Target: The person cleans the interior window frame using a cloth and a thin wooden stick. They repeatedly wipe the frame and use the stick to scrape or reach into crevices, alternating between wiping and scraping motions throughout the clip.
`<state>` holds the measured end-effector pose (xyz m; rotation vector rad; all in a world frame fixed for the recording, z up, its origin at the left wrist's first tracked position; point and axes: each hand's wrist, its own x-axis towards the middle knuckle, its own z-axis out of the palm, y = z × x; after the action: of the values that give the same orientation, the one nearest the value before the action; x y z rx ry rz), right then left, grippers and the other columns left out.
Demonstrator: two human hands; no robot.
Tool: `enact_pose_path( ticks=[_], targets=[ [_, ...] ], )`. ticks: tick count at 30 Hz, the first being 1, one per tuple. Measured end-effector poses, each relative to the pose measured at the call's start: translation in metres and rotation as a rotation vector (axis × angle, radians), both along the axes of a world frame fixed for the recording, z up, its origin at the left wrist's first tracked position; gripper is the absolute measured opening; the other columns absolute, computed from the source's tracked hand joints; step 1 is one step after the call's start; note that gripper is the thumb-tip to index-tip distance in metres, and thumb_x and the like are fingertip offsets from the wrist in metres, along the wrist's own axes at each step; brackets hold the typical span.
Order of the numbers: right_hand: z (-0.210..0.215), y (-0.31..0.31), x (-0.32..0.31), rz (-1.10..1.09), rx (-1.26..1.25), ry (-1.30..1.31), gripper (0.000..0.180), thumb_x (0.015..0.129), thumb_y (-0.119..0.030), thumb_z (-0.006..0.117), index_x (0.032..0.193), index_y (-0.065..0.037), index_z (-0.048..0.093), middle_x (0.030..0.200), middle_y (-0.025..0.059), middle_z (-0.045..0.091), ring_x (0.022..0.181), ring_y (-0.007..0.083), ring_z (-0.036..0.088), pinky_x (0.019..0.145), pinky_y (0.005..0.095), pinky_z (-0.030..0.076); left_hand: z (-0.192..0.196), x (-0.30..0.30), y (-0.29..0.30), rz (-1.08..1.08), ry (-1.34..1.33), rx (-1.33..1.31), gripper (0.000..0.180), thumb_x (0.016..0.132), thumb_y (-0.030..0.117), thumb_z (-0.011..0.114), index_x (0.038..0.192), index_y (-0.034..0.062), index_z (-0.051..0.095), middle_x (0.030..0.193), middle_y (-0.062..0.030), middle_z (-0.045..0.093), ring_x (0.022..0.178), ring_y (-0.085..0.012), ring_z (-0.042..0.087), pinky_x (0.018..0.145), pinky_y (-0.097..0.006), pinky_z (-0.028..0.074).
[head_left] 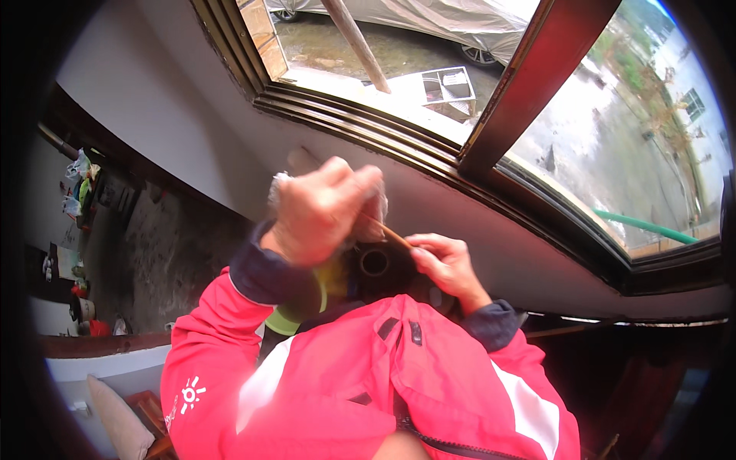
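My left hand [322,211], slightly smeared by motion, is closed around a crumpled whitish cloth [376,208] in front of the wall below the window. Between finger and thumb, my right hand [451,267] pinches a thin brown stick [395,237]. The stick slants up to the left, and its far end disappears at the cloth and my left hand. I cannot tell what the cloth covers there. Just below the stick sits a dark object with a round opening [374,263]. A yellow-green rounded thing [295,310] shows beneath my left forearm, partly hidden by the sleeve.
A brown-framed window [506,84] spans the upper right, its dark sill rail close beyond my hands. Outside stand a covered car [429,23], a leaning pole [356,46] and a white frame [451,86]. At the lower left is a beige cushion [119,422] on a wooden seat.
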<state>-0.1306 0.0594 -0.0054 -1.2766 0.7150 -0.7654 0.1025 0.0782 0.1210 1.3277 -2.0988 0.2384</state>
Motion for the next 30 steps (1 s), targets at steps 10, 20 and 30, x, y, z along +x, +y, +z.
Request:
enact_pose_path(
  ticks=[10, 20, 30],
  targets=[
    [0.002, -0.009, 0.026, -0.055, -0.109, -0.283, 0.012, 0.089, -0.005, 0.062, 0.095, 0.004, 0.065, 0.063, 0.0027, 0.055, 0.047, 0.0054, 0.04, 0.043, 0.0211, 0.032, -0.039, -0.006, 0.031, -0.093, 0.445, -0.357, 0.055, 0.061, 0.005, 0.08, 0.113, 0.0044, 0.063, 0.109, -0.0178, 0.059, 0.075, -0.0223, 0.065, 0.057, -0.027, 0.051],
    [0.052, -0.038, 0.038, -0.11, -0.059, -0.13, 0.013, 0.084, -0.003, 0.066, 0.096, 0.002, 0.068, 0.065, -0.0006, 0.058, 0.055, 0.0039, 0.048, 0.047, 0.0204, 0.035, -0.076, 0.031, -0.037, -0.682, 1.082, 0.814, 0.077, 0.082, 0.008, 0.067, 0.145, 0.0035, 0.024, 0.132, -0.011, 0.047, 0.114, -0.0171, 0.049, 0.101, -0.031, 0.036],
    [0.193, -0.093, 0.027, -0.294, -0.724, 1.129, 0.015, 0.086, -0.001, 0.062, 0.098, -0.002, 0.071, 0.074, 0.0008, 0.068, 0.068, 0.0025, 0.053, 0.059, 0.0197, 0.044, -0.078, -0.088, -0.1, -0.77, 1.862, 0.803, 0.037, 0.095, 0.034, 0.051, 0.113, 0.0013, 0.053, 0.092, -0.0047, 0.06, 0.079, -0.0103, 0.056, 0.068, -0.026, 0.048]
  ],
)
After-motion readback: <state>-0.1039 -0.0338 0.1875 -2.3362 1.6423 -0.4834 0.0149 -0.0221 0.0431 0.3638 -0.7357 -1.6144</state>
